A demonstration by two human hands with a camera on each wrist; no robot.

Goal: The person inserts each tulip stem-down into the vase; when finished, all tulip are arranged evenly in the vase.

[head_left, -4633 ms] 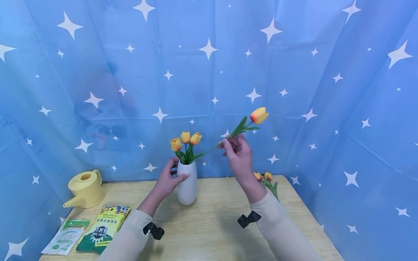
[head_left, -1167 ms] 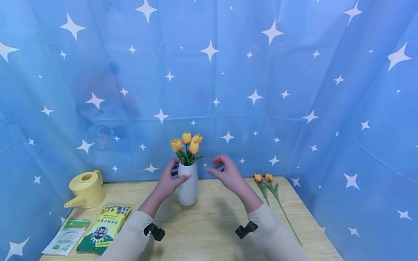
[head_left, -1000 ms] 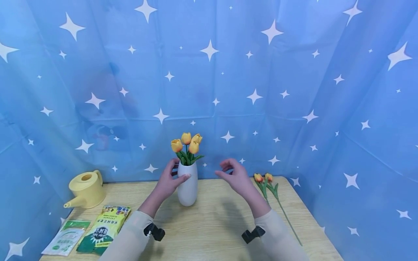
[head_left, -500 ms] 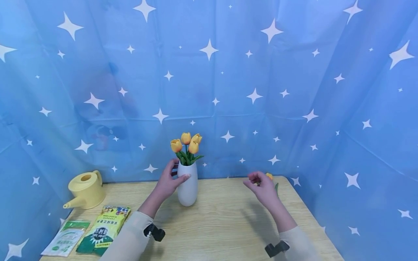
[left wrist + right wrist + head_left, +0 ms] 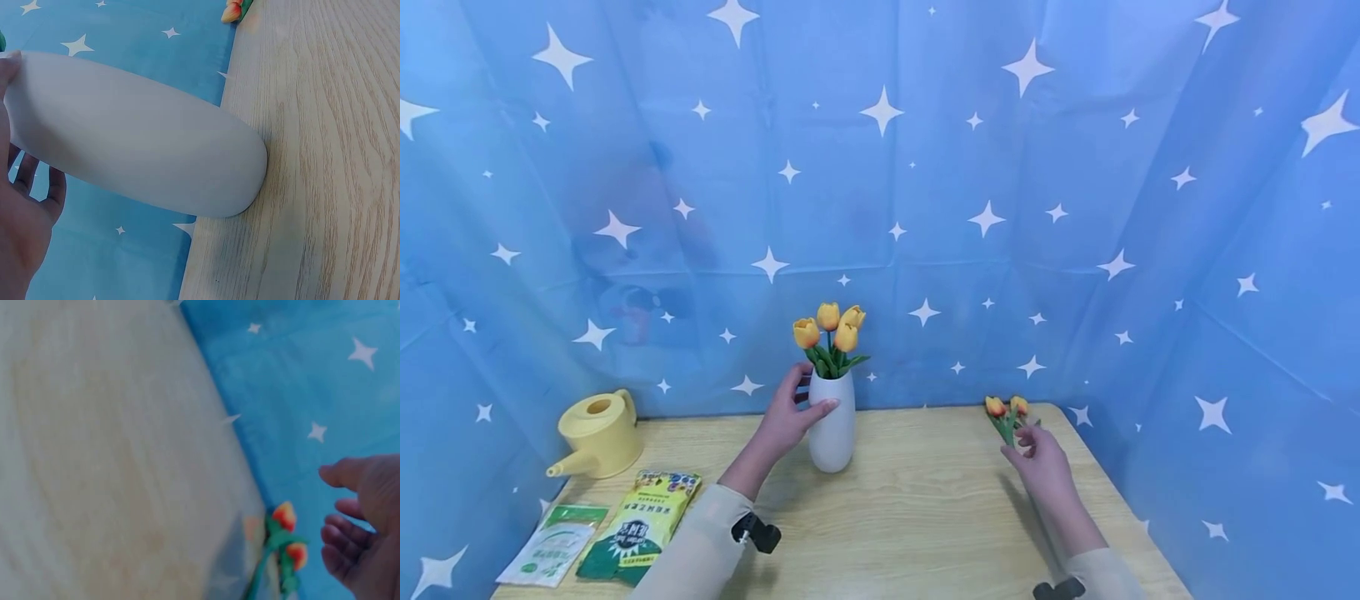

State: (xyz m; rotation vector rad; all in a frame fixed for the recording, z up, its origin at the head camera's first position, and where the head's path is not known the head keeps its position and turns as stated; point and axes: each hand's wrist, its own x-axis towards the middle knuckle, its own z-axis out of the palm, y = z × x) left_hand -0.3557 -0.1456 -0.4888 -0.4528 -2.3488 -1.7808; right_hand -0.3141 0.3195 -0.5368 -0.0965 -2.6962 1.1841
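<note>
My left hand (image 5: 790, 423) grips a white vase (image 5: 832, 437) near its top, thumb along the front. Several yellow tulips (image 5: 828, 333) with green leaves stand in it. In the left wrist view, the vase (image 5: 137, 134) fills the middle, its base at the wooden table top. My right hand (image 5: 1047, 471) is over two orange-yellow tulips (image 5: 996, 407) at the table's back right, covering most of their stems. The right wrist view has the right hand (image 5: 375, 531) with its thumb apart from loosely bent fingers, nothing between them, and the tulip heads (image 5: 284, 517) beside it.
A yellow watering can (image 5: 598, 437) stands at the table's back left. In front of it lie a green-and-yellow bag (image 5: 638, 525) and a white-and-green packet (image 5: 553, 546). A blue star-patterned curtain (image 5: 880, 192) hangs behind the wooden table (image 5: 910, 517).
A tulip that my right hand held has gone into the vase. That hand has let go and moved right and down to the two tulips on the table. My left hand has stayed on the vase.
</note>
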